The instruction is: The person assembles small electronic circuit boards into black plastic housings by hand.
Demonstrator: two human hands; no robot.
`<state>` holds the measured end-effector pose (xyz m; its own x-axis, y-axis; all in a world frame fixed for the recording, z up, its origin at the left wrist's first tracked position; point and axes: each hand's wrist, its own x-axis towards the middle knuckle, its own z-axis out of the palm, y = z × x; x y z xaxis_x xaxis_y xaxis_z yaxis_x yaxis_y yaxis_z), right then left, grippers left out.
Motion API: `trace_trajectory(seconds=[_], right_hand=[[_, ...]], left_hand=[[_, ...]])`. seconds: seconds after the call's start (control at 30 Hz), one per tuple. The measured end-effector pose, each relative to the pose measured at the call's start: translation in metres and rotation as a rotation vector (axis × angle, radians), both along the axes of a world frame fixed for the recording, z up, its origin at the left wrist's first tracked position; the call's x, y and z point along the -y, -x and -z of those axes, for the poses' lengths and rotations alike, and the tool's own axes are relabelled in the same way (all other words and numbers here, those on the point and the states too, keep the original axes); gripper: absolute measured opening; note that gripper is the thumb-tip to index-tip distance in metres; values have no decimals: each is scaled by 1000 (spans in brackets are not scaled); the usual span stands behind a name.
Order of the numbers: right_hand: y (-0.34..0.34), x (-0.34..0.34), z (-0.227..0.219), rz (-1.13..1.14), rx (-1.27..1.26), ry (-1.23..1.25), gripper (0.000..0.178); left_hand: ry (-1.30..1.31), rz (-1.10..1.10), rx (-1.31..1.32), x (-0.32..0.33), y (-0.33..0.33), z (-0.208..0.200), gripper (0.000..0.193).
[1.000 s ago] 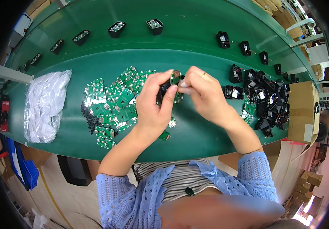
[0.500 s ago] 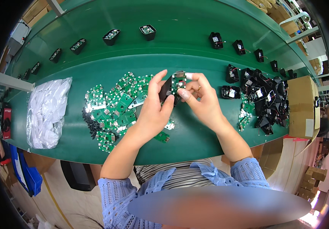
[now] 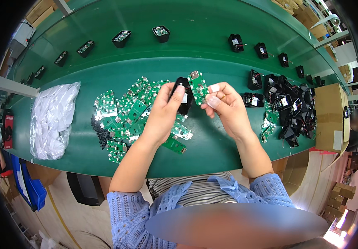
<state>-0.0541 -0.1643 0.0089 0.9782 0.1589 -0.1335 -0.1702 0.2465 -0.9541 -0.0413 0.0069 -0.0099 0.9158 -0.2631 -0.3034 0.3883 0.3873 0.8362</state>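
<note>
My left hand (image 3: 162, 114) grips a small black plastic housing (image 3: 183, 96) above the green table (image 3: 212, 145). My right hand (image 3: 224, 106) pinches a small green circuit board (image 3: 198, 86) by its lower end, held upright right beside the housing and touching its upper edge. Both hands are raised over the middle of the table. A spread of loose green circuit boards (image 3: 129, 112) lies under and left of my left hand.
A heap of black housings (image 3: 285, 110) lies at the right, next to a cardboard box (image 3: 330, 116). A clear bag of white parts (image 3: 52, 118) rests at the left. Black housings (image 3: 161, 33) ride spaced along the green conveyor strip behind.
The hands have drawn slightly apart: the green board, earlier tucked between the fingers at the housing, now stands clear in my right fingers beside the black housing.
</note>
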Motion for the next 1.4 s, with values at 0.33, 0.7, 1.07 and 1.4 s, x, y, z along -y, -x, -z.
trace_trajectory(seconds=[0.33, 0.7, 1.07, 1.4], right_hand=[[12, -17, 2, 86, 813, 715, 27], [-9, -15, 3, 256, 1102, 820, 20], [-15, -21, -2, 224, 1182, 1064, 19], [-47, -3, -12, -209, 218, -20, 50]], left_hand=[[219, -18, -77, -2, 3, -9, 28], [197, -58, 213, 11, 15, -13, 28], [206, -69, 226, 13, 18, -7, 33], [-9, -90, 373, 28, -33, -25, 24]])
